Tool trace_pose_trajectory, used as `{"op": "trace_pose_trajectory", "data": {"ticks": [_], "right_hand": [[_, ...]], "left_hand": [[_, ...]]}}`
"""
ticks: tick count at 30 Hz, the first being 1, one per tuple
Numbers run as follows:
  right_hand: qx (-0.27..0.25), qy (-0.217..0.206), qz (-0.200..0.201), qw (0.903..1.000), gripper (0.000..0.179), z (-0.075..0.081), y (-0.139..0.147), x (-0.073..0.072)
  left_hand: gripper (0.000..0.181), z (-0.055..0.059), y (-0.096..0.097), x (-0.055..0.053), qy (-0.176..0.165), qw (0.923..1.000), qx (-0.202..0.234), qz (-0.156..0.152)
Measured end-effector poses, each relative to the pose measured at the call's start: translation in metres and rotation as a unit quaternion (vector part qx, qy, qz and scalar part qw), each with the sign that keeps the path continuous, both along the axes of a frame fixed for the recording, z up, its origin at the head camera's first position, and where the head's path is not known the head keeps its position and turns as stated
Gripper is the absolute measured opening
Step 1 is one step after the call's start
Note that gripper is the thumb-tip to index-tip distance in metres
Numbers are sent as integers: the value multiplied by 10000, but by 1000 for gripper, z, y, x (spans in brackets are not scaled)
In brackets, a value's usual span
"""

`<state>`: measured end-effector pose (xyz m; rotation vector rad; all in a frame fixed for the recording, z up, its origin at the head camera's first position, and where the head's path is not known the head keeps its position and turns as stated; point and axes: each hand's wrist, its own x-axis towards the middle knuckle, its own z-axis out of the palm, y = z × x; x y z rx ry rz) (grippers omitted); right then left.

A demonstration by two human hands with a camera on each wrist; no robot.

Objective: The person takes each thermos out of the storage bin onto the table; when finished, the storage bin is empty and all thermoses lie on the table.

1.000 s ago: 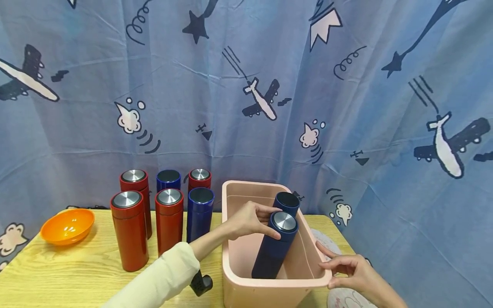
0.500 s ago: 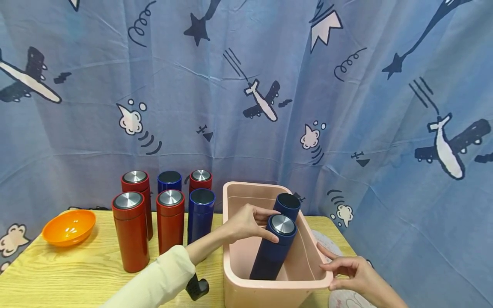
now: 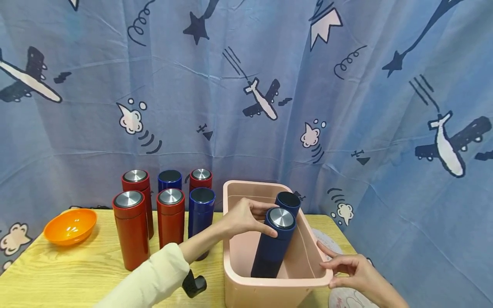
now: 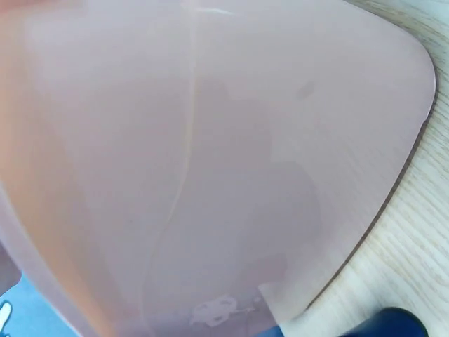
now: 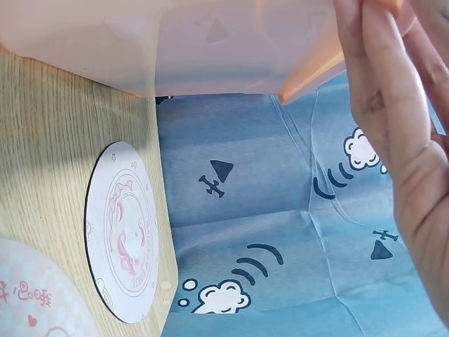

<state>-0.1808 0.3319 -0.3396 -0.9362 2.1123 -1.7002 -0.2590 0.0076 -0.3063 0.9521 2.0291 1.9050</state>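
My left hand [image 3: 244, 220] grips a dark blue thermos [image 3: 272, 248] with a silver lid near its top, thumb in front, other fingers partly hidden behind. The thermos leans slightly inside a pink bin [image 3: 228, 256]. Just behind it in the bin stands another dark blue thermos [image 3: 288, 200] with a black lid. My right hand [image 3: 352, 271] pinches the bin's right front rim. In the left wrist view the bin's wall [image 4: 231, 161] fills most of the picture, with no hand visible. The right wrist view shows the right hand [image 5: 400, 105] at the bin's edge.
Left of the bin stand several red thermoses [image 3: 131, 235] and two blue ones [image 3: 201, 214]. An orange bowl [image 3: 70, 226] sits at the far left. Round mats [image 5: 123, 232] lie right of the bin. A patterned curtain [image 3: 231, 141] hangs behind the table [image 3: 69, 278].
The left hand and the gripped thermos have shifted slightly left and up within the bin. The right hand keeps its place on the rim.
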Motion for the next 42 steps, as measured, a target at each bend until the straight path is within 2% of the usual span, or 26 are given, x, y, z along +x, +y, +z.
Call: {"op": "trace_pose_trajectory", "data": {"ticks": [3, 7, 14, 19, 25, 29, 32, 36, 39, 42], "right_hand": [[-150, 34, 155, 9998, 31, -1, 1, 0], [-82, 68, 120, 9999, 31, 0, 0, 0], [-104, 463, 404, 9981, 32, 2, -1, -5], [177, 658, 420, 9968, 31, 7, -2, -6], [726, 853, 447, 9927, 27, 17, -2, -9], [1299, 1082, 412, 9847, 23, 27, -4, -11], [1872, 1141, 264, 9753, 22, 35, -8, -11], [2522, 1176, 108, 9604, 21, 45, -14, -11], [2756, 1366, 90, 9515, 21, 49, -17, -11], [2814, 1432, 98, 9488, 19, 50, -18, -11]], "left_hand": [[61, 5, -1, 1, -40, 10000, 65, -43], [62, 10, -3, 4, -33, 9998, 149, -83], [60, 24, -13, 11, 28, 9997, 236, 24], [60, 33, -22, 13, 209, 9991, 361, -50], [63, 43, -27, 14, 552, 9943, 841, -357], [58, 49, -33, 18, 451, 9973, 574, -68], [56, 53, -37, 19, 353, 9986, 368, 114], [56, 56, -40, 20, 352, 9990, 256, 143], [58, 58, -42, 19, 461, 9984, 274, 167], [61, 61, -44, 20, 539, 9976, 375, 204]]}}
